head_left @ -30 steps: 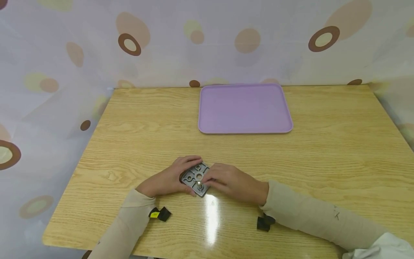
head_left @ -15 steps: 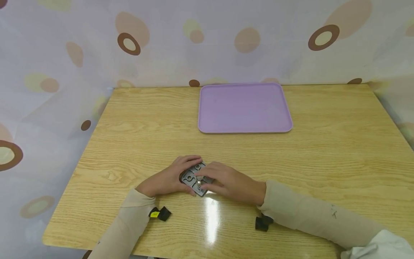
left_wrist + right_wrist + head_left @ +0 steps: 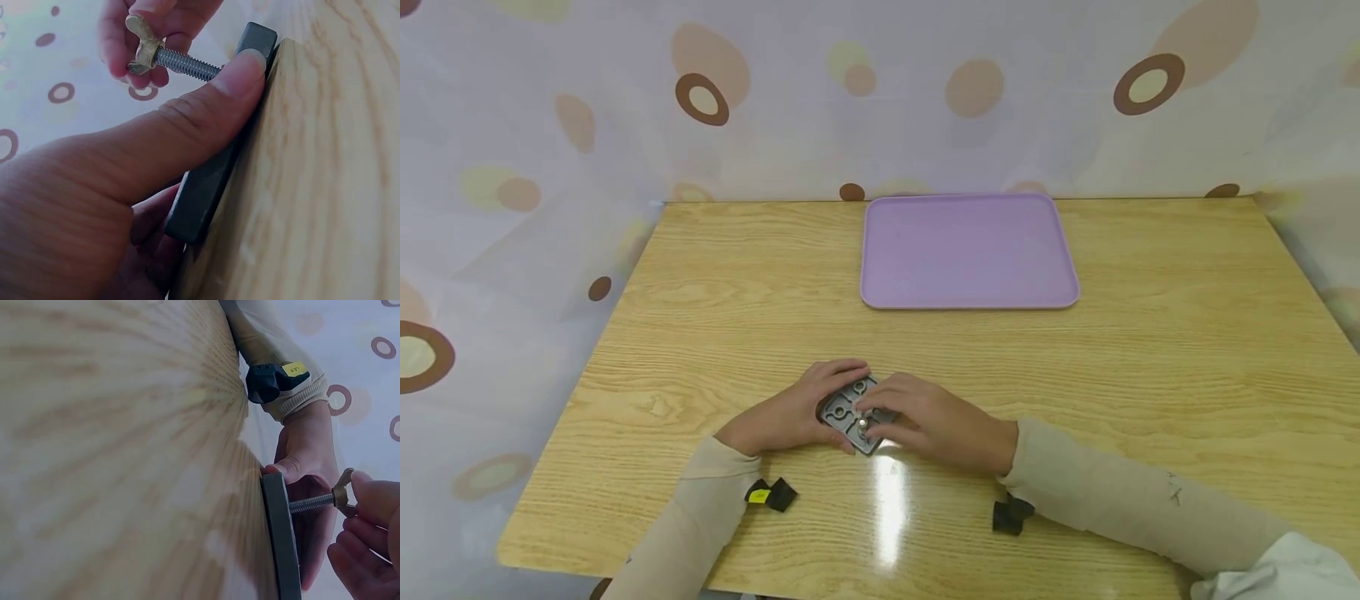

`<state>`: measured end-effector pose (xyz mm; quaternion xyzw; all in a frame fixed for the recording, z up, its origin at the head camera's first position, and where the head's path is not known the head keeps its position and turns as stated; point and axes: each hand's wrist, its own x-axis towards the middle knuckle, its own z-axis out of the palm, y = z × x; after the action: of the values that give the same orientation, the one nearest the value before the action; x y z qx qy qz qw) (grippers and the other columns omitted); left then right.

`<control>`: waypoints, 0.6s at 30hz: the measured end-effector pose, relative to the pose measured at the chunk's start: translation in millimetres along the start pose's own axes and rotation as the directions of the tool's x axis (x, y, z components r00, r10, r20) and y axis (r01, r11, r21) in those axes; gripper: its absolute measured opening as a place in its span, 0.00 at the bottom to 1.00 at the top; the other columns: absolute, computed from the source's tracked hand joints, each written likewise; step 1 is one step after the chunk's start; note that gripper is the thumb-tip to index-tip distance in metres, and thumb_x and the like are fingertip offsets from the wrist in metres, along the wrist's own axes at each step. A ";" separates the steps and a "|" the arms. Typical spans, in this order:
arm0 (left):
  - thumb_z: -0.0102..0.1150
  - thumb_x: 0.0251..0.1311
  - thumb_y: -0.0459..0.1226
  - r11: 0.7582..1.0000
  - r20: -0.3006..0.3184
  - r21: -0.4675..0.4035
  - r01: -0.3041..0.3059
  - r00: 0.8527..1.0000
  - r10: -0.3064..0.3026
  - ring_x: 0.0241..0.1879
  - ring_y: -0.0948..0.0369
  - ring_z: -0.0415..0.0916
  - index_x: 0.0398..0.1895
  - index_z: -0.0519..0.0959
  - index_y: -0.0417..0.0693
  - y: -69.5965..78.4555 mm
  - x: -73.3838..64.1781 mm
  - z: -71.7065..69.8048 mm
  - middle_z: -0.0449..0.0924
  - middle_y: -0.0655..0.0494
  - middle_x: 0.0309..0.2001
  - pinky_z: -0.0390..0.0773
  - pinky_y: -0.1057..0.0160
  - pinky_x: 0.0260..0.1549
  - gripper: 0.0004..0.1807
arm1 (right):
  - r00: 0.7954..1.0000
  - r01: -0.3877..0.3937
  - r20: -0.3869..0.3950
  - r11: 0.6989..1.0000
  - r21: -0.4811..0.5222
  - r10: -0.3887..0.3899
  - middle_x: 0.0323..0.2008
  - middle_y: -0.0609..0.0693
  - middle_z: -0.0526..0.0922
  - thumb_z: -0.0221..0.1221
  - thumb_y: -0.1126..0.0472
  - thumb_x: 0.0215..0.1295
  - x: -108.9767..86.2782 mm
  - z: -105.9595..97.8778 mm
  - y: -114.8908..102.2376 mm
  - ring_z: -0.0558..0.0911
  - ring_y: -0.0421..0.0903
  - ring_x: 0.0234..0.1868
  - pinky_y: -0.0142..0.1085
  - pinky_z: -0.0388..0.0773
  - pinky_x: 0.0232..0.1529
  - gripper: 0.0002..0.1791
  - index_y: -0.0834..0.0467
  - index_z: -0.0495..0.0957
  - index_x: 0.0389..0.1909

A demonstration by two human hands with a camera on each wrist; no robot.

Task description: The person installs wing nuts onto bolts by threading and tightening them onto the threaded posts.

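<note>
A grey square metal plate (image 3: 841, 413) with round holes and raised ribs lies on the wooden table (image 3: 715, 317). My left hand (image 3: 793, 412) grips its edges, thumb at the near side and fingers at the far side. From the plate stands a threaded bolt (image 3: 187, 64), topped by a brass-coloured wing nut (image 3: 145, 45). My right hand (image 3: 936, 423) has its thumb and fingertips around the wing nut; in the right wrist view a fingertip touches one wing. A stretch of thread shows between nut and plate (image 3: 282, 537).
A light purple tray (image 3: 970, 254) lies at the back of the table, against a spotted cloth backdrop (image 3: 910, 92). Black wrist straps (image 3: 782, 496) hang by both beige sleeves (image 3: 1097, 479). Bright glare falls on the wood near the front.
My right hand's fingers have shifted round the wing nut, the index finger moving left over the plate, then staying nearly there. The left hand and the plate have hardly moved.
</note>
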<state>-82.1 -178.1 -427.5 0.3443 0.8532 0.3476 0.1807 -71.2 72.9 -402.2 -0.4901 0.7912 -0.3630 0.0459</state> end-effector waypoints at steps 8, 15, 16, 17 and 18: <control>0.68 0.42 0.57 1.000 -0.006 0.000 0.008 1.000 -0.008 0.64 0.61 0.50 0.72 0.53 0.55 0.0 -0.7 -0.3 0.48 0.63 0.70 0.62 0.56 0.56 0.53 | 1.000 -0.031 0.004 0.999 -0.008 0.031 0.50 0.40 0.75 0.51 0.57 0.70 -2.9 -2.6 1.5 0.71 0.35 0.51 0.32 0.70 0.51 0.14 0.54 0.75 0.53; 0.68 0.42 0.57 1.000 -0.002 -0.015 0.015 1.000 -0.015 0.64 0.62 0.49 0.72 0.54 0.55 1.3 0.0 -0.9 0.47 0.65 0.70 0.61 0.56 0.57 0.53 | 1.000 -0.012 -0.013 1.000 0.014 0.012 0.46 0.38 0.76 0.51 0.58 0.70 -4.8 -4.5 2.2 0.72 0.34 0.49 0.31 0.69 0.51 0.10 0.52 0.77 0.47; 0.68 0.42 0.57 1.000 -0.001 -0.015 0.017 1.000 -0.017 0.64 0.63 0.48 0.72 0.54 0.55 1.5 0.0 -1.0 0.47 0.65 0.70 0.60 0.56 0.57 0.53 | 1.000 -0.001 -0.018 1.000 0.019 0.001 0.46 0.38 0.76 0.51 0.59 0.69 -4.7 -4.1 2.8 0.72 0.34 0.49 0.31 0.69 0.51 0.09 0.52 0.77 0.46; 0.68 0.42 0.57 1.000 0.001 -0.015 0.016 1.000 -0.016 0.64 0.63 0.48 0.72 0.53 0.55 1.8 0.0 -1.1 0.47 0.65 0.70 0.60 0.56 0.57 0.53 | 1.000 0.010 -0.024 1.000 0.023 -0.010 0.45 0.38 0.76 0.52 0.60 0.69 -4.6 -3.9 3.0 0.72 0.34 0.49 0.31 0.69 0.51 0.09 0.51 0.78 0.45; 0.68 0.42 0.57 1.000 0.001 -0.013 0.016 1.000 -0.016 0.64 0.63 0.48 0.72 0.53 0.55 1.6 -0.1 -1.3 0.47 0.66 0.70 0.60 0.56 0.57 0.53 | 0.999 0.024 -0.029 0.999 0.025 -0.023 0.45 0.38 0.76 0.52 0.60 0.69 -4.5 -3.3 3.4 0.73 0.34 0.48 0.31 0.69 0.51 0.08 0.51 0.78 0.44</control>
<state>-82.0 -178.0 -425.5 0.3365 0.8535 0.3515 0.1863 -72.9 79.1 -403.2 -0.4933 0.7814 -0.3805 0.0365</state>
